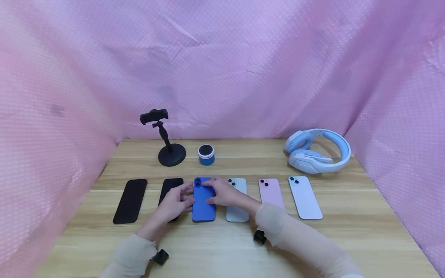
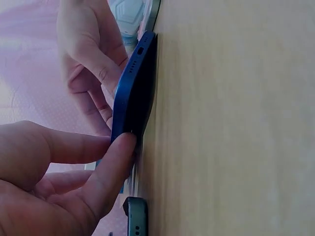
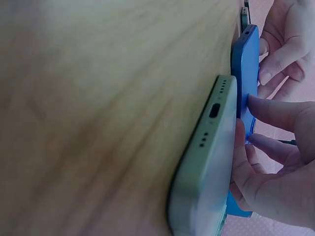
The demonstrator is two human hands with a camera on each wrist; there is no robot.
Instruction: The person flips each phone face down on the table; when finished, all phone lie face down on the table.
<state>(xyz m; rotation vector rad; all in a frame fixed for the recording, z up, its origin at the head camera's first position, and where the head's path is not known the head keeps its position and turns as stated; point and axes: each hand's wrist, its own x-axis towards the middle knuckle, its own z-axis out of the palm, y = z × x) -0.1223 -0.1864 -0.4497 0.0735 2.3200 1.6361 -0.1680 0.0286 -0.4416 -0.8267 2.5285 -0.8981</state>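
A blue smartphone (image 1: 203, 204) lies camera side up in the middle of a row of phones, its long edge on the left raised off the wooden table. My left hand (image 1: 175, 200) pinches that left edge between thumb and fingers. In the left wrist view, the thumb (image 2: 120, 155) sits at the phone's dark underside. My right hand (image 1: 224, 192) grips the right side, thumb on the blue back and another finger along the edge, with the index finger near the lenses. A pale green phone (image 3: 211, 162) lies under the right hand, and a black phone (image 1: 170, 186) is partly covered by the left.
Another black phone (image 1: 130, 201) lies at far left; a pink phone (image 1: 271, 192) and a white phone (image 1: 306, 199) lie to the right. Behind stand a black phone stand (image 1: 167, 143), a small blue speaker (image 1: 206, 155) and blue-white headphones (image 1: 318, 150). Pink sheeting (image 1: 222, 69) surrounds the table.
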